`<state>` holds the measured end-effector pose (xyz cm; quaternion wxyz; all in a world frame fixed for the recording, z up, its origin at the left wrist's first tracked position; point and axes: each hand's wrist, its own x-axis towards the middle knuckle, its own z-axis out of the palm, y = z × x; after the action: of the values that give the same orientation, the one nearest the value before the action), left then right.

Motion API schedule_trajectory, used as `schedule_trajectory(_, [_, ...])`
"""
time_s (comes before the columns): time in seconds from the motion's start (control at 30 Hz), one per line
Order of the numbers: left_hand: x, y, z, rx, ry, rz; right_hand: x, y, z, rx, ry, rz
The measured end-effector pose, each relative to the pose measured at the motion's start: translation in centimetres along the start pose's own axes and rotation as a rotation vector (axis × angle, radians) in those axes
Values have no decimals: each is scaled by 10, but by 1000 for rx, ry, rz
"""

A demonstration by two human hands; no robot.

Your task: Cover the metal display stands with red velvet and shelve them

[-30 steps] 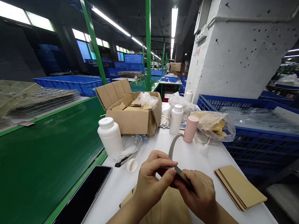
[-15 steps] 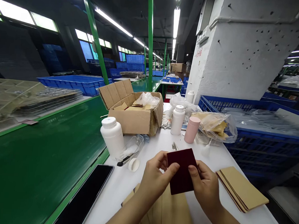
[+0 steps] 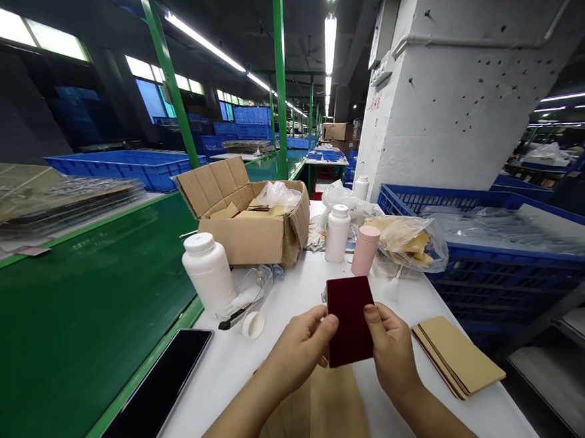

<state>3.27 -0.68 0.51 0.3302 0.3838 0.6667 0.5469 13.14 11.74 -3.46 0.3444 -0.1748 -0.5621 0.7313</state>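
Observation:
Both my hands hold up a flat, dark red velvet-covered rectangle [image 3: 349, 321] by its long edges, tilted slightly over the table. My left hand [image 3: 303, 346] grips its left side, and my right hand [image 3: 391, 349] pinches its right side with the thumb on the front. A small metal part [image 3: 324, 296] barely shows behind its upper left corner, mostly hidden. Below my hands lie overlapping kraft paper sheets [image 3: 336, 409]. To the right sits a stack of kraft-faced flat pieces [image 3: 456, 357].
The white table [image 3: 219, 401] holds white plastic bottles [image 3: 207, 273], a pink canister [image 3: 365, 251], a plastic bag of kraft pieces [image 3: 403, 243] and an open cardboard box [image 3: 246, 232]. A black tablet [image 3: 161, 383] lies at the left edge, beside a green conveyor [image 3: 66, 310]. A blue crate [image 3: 499, 273] stands right.
A curved metal strip pressed against the red piece a second ago is gone from my hands. My hands now hold the red piece up by its edges. The view has shifted slightly.

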Motion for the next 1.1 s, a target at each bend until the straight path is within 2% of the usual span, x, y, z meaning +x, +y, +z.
schedule_trajectory(0.07, [-1,-3,4,19,-122,-87,2,0,-1,-1,19,-16])
schedule_trajectory(0.13, [-1,-5,7,-17,-182,-110,3,0,-1,-8,22,-45])
schedule_trajectory(0.23, [-2,-6,9,-48,-163,-16,1,-2,-1,-8,13,-80])
schedule_trajectory(0.4, [-4,-6,10,18,-130,121,-2,-5,-5,-17,15,-115])
schedule_trajectory(0.47, [-5,-6,10,25,-118,161,-3,-6,-8,28,-37,-155])
schedule_trajectory(0.57, [-5,-7,12,3,-88,216,-2,-8,-9,144,-186,-265])
schedule_trajectory(0.63, [-5,-7,13,-21,-40,244,-1,-10,-6,164,-273,-282])
schedule_trajectory(0.77, [-2,-7,11,30,36,288,0,-12,3,88,-448,-126])
schedule_trajectory(0.83, [-2,-6,8,164,117,327,1,-11,5,119,-426,-88])
schedule_trajectory(0.93, [-1,-3,-1,298,435,476,3,-7,3,205,-304,-90])
schedule_trajectory(1.0, [0,-2,-7,304,600,614,5,-2,2,232,-304,-56])
schedule_trajectory(1.1, [2,-4,-15,440,665,801,6,5,2,269,-340,-2])
